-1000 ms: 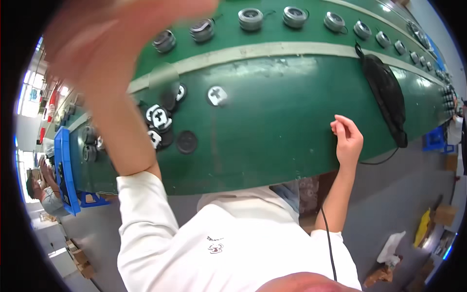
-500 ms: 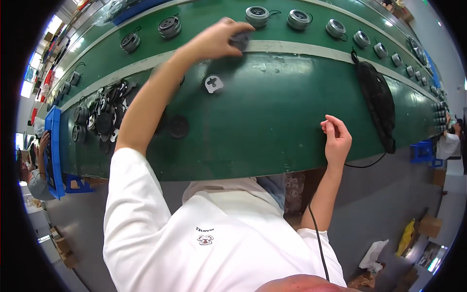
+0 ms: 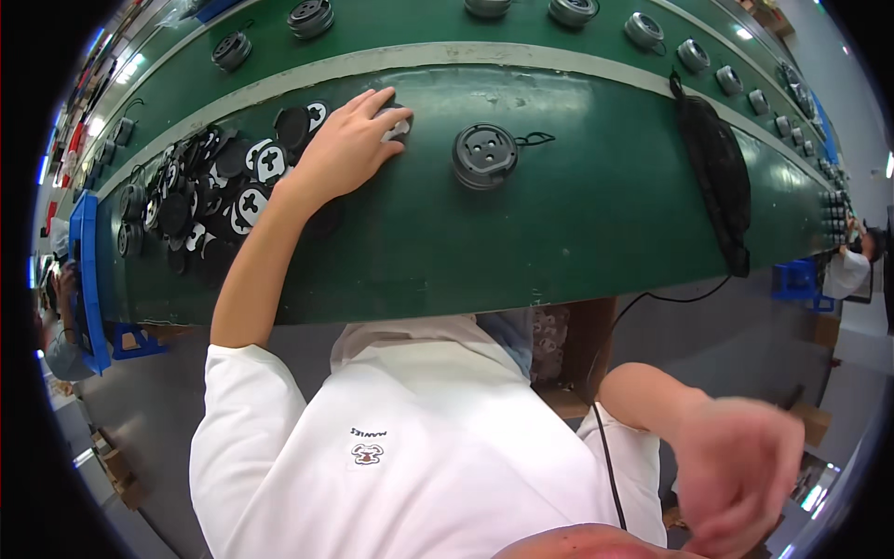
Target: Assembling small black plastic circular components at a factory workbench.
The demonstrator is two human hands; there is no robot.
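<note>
On the green workbench, my left hand [image 3: 345, 144] reaches over a black disc with a white face [image 3: 397, 129]. Its thumb and fingers close round the disc's edges, and the palm hides part of it. Right of that hand sits a round dark grey device [image 3: 484, 156] with a thin cord loop, its top face showing. My right hand [image 3: 740, 470] is raised off the bench at lower right, smeared by motion, its fingers unclear. Beside my left wrist lies a heap of black discs [image 3: 174, 214], several carrying white faces with a black cross shape.
Beyond a pale rail [image 3: 503, 56], grey round devices [image 3: 644, 30] stand in a row. A black bag [image 3: 715, 172] lies at the bench's right, with a cable. A blue crate [image 3: 87, 279] stands at the left end. Other people are at both far sides.
The grey device that was in my left hand near the rail now rests on the bench. My left hand has come back left onto the disc. My right hand has moved down and right.
</note>
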